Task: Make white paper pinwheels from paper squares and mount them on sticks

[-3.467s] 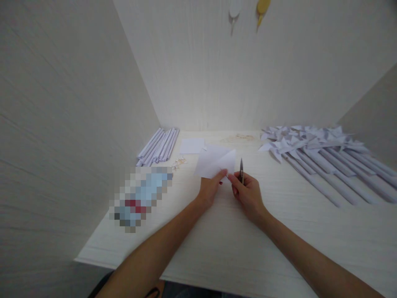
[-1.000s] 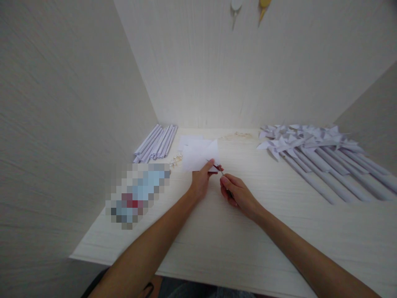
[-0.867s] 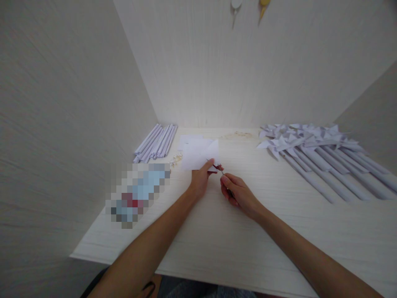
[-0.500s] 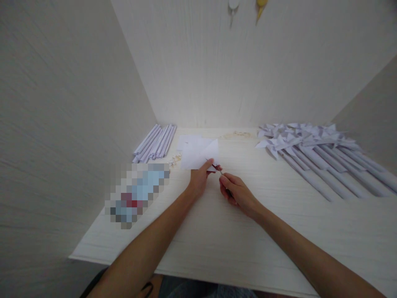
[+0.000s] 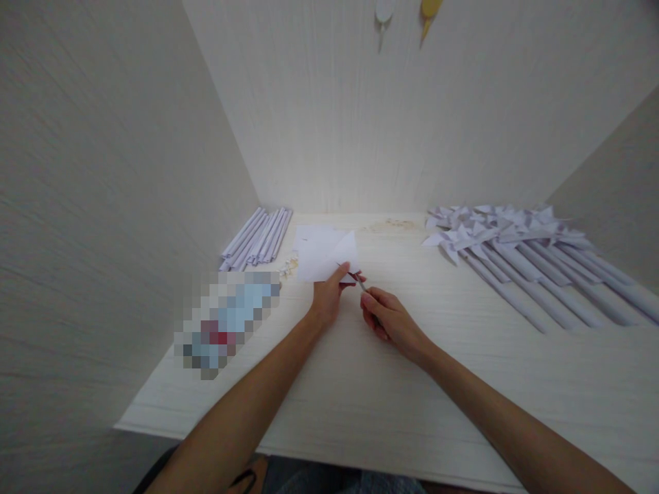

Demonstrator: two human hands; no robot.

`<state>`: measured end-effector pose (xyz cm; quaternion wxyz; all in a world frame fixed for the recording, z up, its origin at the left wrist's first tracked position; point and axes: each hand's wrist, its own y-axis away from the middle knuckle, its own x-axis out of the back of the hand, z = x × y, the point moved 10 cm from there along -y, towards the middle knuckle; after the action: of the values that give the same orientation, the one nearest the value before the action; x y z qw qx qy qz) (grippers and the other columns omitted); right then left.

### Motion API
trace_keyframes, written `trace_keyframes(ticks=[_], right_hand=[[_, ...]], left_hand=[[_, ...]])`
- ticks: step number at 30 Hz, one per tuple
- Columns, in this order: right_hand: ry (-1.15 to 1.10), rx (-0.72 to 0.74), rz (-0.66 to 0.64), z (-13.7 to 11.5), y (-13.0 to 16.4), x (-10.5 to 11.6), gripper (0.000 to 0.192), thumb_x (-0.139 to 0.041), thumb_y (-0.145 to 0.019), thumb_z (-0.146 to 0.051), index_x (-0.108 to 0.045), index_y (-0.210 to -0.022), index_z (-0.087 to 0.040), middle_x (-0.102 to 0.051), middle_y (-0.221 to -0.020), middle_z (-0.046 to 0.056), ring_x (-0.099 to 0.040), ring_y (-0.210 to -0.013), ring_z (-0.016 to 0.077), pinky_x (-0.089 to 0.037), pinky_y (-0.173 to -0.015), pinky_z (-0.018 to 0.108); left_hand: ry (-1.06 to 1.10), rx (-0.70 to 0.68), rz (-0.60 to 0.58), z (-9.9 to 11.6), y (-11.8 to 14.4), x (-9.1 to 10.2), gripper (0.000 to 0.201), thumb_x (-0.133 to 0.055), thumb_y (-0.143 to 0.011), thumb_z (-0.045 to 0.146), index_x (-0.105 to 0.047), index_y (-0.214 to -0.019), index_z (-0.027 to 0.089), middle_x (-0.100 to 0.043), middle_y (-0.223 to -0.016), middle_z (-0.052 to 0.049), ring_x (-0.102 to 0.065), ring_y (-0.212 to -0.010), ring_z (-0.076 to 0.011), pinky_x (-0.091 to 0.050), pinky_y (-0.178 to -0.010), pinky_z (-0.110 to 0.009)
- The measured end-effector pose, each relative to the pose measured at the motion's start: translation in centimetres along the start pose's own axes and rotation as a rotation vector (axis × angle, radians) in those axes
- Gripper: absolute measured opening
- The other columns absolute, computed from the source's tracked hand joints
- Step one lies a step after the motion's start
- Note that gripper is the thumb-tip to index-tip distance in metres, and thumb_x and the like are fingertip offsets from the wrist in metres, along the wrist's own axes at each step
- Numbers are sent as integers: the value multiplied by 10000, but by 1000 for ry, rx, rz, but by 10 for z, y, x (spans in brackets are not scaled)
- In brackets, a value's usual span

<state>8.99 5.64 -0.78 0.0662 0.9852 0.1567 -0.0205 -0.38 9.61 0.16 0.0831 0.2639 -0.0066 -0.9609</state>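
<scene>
My left hand [image 5: 329, 295] pinches a square sheet of white paper [image 5: 322, 257] by its near right corner, thumb on top. Closed around the handles of a small pair of scissors [image 5: 361, 282] is my right hand [image 5: 384, 312]. The scissors point up and left, their blades at the paper's corner beside my left fingers. A slit seems to run into the sheet there, and one part of the paper stands slightly raised. More white paper [image 5: 314, 230] lies just behind the held sheet. My palm and fingers hide most of the scissors' handles.
Rolled paper sticks [image 5: 257, 237] lie at the back left. On the right are several white paper pinwheels [image 5: 494, 237] on paper sticks. A pixelated object [image 5: 226, 326] lies left of my arm. Small scraps [image 5: 289, 266] sit near the sticks. White walls enclose the table [image 5: 329, 405].
Both hands, the paper and the scissors have shifted slightly left together. The view has tilted up a little. Both grips stay the same.
</scene>
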Motion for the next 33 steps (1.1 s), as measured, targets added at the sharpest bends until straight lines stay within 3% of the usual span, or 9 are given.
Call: trace_keyframes(ticks=[5, 11, 16, 21, 26, 33], right_hand=[[-157, 47, 144, -5, 3, 15, 290, -540, -709, -393, -387, -581, -183, -411, -408, -99, -281, -257, 10, -156, -250, 141], [-304, 125, 318, -5, 2, 39, 322, -607, -666, -365, -374, -541, -181, -386, -370, -103, -266, -260, 8, -167, -262, 142], [-290, 135, 319, -4, 0, 39, 301, -631, -647, -358, -404, -559, -181, -363, -329, -110, -247, -256, 10, -154, -263, 138], [-308, 126, 320, -5, 0, 39, 279, -657, -618, -327, -424, -586, -178, -395, -366, -108, -264, -265, 5, -158, -268, 136], [-325, 63, 276, -3, -3, 35, 266, -654, -596, -330, -452, -574, -158, -520, -474, -60, -271, -270, -11, -144, -272, 147], [-342, 35, 289, -1, -2, 36, 250, -631, -609, -350, -477, -565, -158, -495, -457, -59, -266, -269, -4, -129, -270, 160]], left_hand=[[-23, -16, 22, 3, -2, 3, 134, -618, -577, 226, -552, -655, 138, -594, -585, 24, -566, -527, -95, -395, -499, -208], [-93, 102, -158, -13, 6, -16, 88, -619, -551, 183, -552, -600, 153, -567, -554, 40, -518, -497, -87, -403, -540, -234], [-183, 171, -297, -26, 14, -27, 98, -619, -568, 221, -571, -554, 137, -580, -556, 10, -527, -548, -106, -412, -617, -259], [-179, 146, -288, -26, 12, -25, 94, -624, -570, 223, -575, -561, 143, -578, -554, 14, -524, -563, -112, -412, -640, -267], [-167, 104, -250, -22, 8, -21, 117, -646, -548, 218, -602, -633, 150, -626, -682, 2, -552, -662, -131, -415, -738, -287], [-212, 48, -265, -15, 12, -23, 78, -643, -567, 227, -611, -601, 166, -637, -674, -3, -559, -658, -136, -419, -743, -286]])
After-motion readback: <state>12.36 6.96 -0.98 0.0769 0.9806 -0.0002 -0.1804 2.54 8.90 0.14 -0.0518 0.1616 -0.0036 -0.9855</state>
